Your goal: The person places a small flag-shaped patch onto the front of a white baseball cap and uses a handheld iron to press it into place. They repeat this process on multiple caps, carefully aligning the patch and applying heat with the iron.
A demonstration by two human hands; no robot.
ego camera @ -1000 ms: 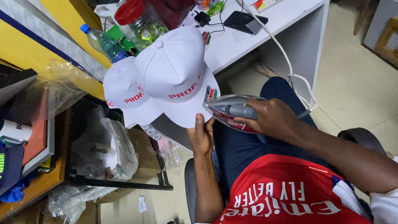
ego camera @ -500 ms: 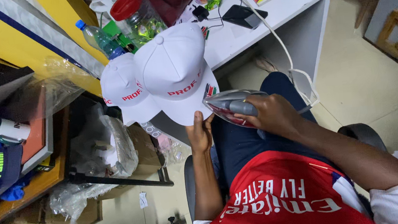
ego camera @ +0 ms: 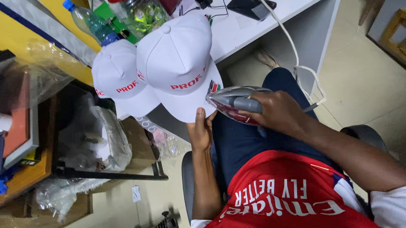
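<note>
While the white cap (ego camera: 179, 64) lay at the desk (ego camera: 272, 15) edge, its brim was held by the left hand (ego camera: 200, 131) — an iron (ego camera: 234, 104) was gripped in the right hand (ego camera: 278, 112) beside the brim.

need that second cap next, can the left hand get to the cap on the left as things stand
Probably yes. The left hand holds the brim of the near cap; the other cap lies right beside it, with nothing between, though the hand must let go first.
</note>
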